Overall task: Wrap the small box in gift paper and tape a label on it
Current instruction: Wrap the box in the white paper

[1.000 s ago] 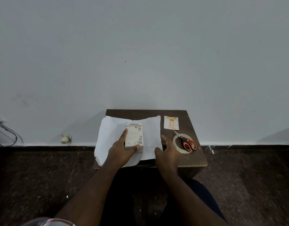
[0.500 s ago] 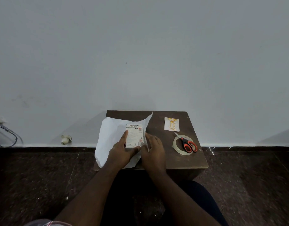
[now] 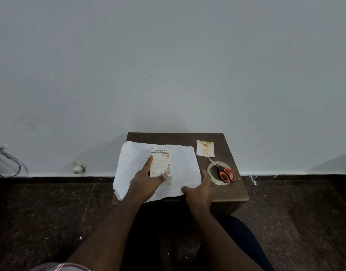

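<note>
A small white printed box (image 3: 160, 162) lies flat on a white sheet of gift paper (image 3: 185, 165) spread over a small dark wooden table (image 3: 229, 193). My left hand (image 3: 145, 181) holds the box at its near end, index finger along the left side and thumb across the near right corner. At the sheet's near right corner rests my right hand (image 3: 200, 189), thumb on the paper and fingers straight along the right edge. A birthday label (image 3: 205, 148) lies at the table's far right.
A tape roll (image 3: 210, 171) lies flat right of the paper, with red-handled scissors (image 3: 226, 173) on top of it. The table stands against a plain wall. Dark stone floor surrounds it; cables (image 3: 10, 163) and a small white fitting (image 3: 79, 167) sit at the left baseboard.
Half a second ago the paper's right half was lifted against the box by my right hand. It lies flat again, and my right hand has moved back right. My left hand stayed on the box.
</note>
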`<state>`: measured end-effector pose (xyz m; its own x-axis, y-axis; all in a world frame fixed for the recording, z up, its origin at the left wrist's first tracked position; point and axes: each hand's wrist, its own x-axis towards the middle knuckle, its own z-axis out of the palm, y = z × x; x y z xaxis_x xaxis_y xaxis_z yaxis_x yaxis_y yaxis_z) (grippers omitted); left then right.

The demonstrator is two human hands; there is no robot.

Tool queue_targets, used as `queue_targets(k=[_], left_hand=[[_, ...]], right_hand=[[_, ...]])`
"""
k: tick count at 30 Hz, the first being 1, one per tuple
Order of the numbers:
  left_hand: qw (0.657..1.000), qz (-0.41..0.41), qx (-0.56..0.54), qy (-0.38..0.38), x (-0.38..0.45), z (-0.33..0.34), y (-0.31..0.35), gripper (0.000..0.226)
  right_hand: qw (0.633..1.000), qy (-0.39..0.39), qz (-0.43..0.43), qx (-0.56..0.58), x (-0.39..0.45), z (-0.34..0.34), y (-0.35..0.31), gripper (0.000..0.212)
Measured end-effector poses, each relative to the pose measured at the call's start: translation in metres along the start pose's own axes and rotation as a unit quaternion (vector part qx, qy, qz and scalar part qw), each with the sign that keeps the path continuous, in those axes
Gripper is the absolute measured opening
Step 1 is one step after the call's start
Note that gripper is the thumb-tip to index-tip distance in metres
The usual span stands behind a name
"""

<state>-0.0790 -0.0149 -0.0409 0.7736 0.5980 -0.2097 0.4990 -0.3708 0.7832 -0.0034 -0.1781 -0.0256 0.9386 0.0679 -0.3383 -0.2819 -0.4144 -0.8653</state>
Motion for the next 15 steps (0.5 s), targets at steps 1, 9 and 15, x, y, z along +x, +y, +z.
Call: queue_targets(k=[1, 9, 15], left_hand=[[1.000, -0.001, 0.000, -0.001, 0.000, 0.000, 0.000, 0.089], [1.000, 0.002, -0.009, 0.002, -0.002, 0.000, 0.001, 0.088], [1.000, -0.003, -0.019, 0.004, -0.002, -0.001, 0.002, 0.088]], right_hand=[[0.999, 0.011, 0.024, 0.030, -0.002, 0.000, 0.000, 0.094], [0.979, 0.056, 0.110, 0.160, -0.012, 0.013, 0.000, 0.071], [0.999, 0.030, -0.007, 0.020, -0.016, 0.012, 0.008, 0.025]])
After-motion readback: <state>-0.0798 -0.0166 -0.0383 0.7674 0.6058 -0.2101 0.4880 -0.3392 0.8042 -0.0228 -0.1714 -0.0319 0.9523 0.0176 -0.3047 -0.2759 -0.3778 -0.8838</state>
